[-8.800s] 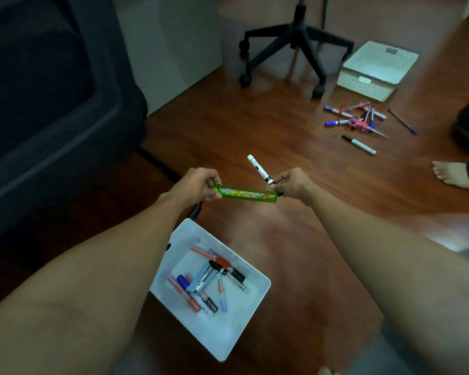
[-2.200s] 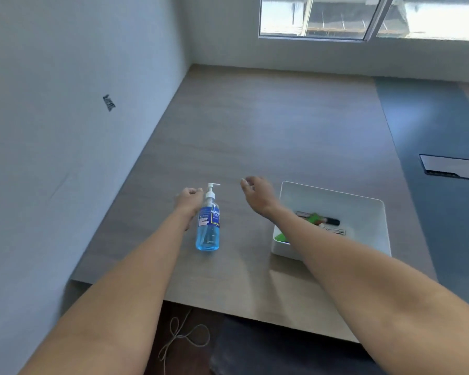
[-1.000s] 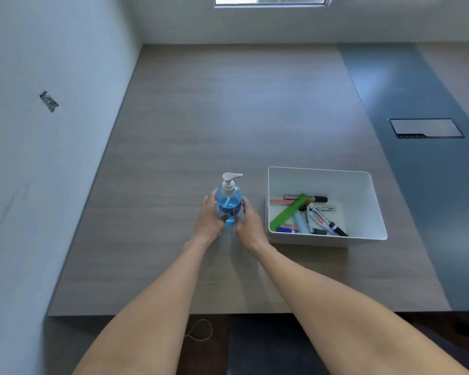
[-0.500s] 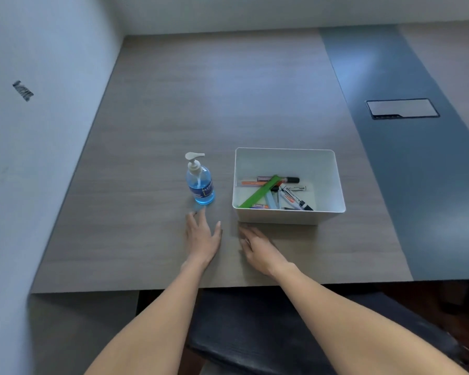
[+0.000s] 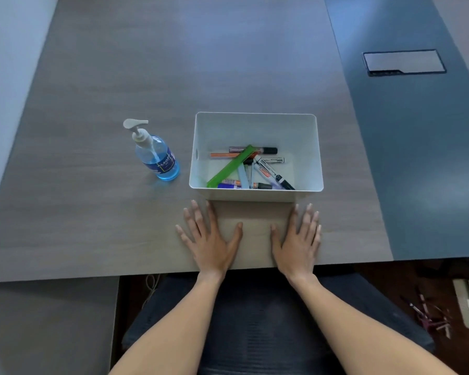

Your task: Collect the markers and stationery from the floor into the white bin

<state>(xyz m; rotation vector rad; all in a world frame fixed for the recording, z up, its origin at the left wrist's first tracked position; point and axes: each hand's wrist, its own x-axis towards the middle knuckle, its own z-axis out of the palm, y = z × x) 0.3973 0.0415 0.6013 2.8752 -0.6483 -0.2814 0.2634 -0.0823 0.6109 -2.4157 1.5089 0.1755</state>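
Both hands flat, fingers [image 5: 201, 216] spread | white bin [image 5: 256, 123]: markers [image 5: 271, 171], green ruler [image 5: 230, 167] inside

**Materials and finishes on the tabletop**

Tabletop [image 5: 173, 77]: matt grey wood-grain laminate, with a smooth dark blue-grey strip [image 5: 417, 158] along its right edge. White bin [image 5: 255, 125]: smooth matt plastic. Pump bottle [image 5: 157, 158]: clear glossy plastic. Green ruler [image 5: 230, 167]: glossy plastic.

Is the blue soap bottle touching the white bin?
Apart. The head view shows a strip of bare table between the blue bottle and the white bin's left wall.
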